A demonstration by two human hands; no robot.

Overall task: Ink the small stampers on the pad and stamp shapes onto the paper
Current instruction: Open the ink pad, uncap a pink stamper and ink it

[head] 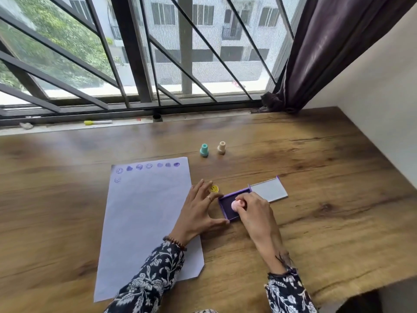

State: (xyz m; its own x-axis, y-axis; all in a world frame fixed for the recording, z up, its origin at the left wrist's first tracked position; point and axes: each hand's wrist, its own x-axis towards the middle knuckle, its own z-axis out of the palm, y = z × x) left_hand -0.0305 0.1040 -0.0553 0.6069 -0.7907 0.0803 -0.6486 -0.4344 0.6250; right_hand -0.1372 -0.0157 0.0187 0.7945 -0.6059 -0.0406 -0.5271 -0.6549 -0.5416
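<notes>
A purple ink pad [225, 205] lies open on the wooden table, its grey lid [268, 189] hinged back to the right. My right hand [255, 211] grips a small pink stamper [235, 205] and holds it down on the pad. My left hand [198, 211] rests flat with fingers spread, its thumb against the pad's front left corner. A yellow smiley stamper [214, 189] lies just beyond my left fingers. The white paper [144, 222] lies to the left, with purple smileys and hearts stamped along its top. A teal stamper [204, 150] and a cream stamper [221, 147] stand farther back.
A yellow-capped marker [97, 122] lies on the window sill. A barred window runs along the table's far edge, with a dark curtain [327, 53] at the right. The table's right edge meets a white wall.
</notes>
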